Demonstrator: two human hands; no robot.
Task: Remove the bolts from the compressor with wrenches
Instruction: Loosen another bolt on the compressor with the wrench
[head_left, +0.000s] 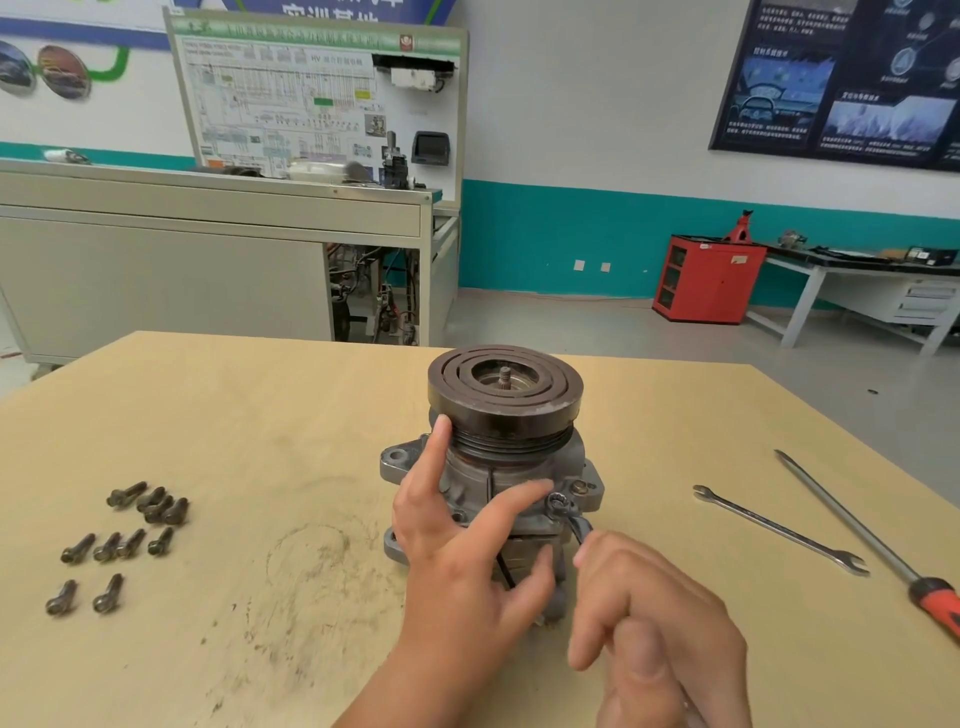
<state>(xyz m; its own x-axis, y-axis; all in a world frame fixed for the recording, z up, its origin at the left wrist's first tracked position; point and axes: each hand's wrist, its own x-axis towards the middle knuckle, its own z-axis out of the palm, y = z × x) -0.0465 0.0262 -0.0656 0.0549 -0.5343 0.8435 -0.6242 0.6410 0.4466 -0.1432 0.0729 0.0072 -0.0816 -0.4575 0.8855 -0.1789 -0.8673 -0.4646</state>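
Ten dark, grimy bolts (119, 540) lie loose in three small groups on the left of a pale plywood table (260, 415), its surface scuffed with black smears and a faint ring mark. Near the table's middle stands the compressor (524, 467), upright on its end: a dull grey cast-metal housing with rounded mounting ears, topped by a broad dark-brown pulley (504, 384) whose flat face is cut with concentric slots around a short threaded shaft.

A person's left hand (457, 545) braces the near side of the housing, fingers spread and mostly straight, the forefinger reaching up to the pulley's grooved rim. The right hand (660, 613), blurred at the lower edge, has its fingers curled round the shank of a shiny steel ring wrench (569, 514), whose ring end sits at a bolt head on the housing's right flange.

Well to the right, an open-ended wrench (779, 530) and a long screwdriver (862, 525) with a red and black handle lie side by side, apart, on the bare wood.
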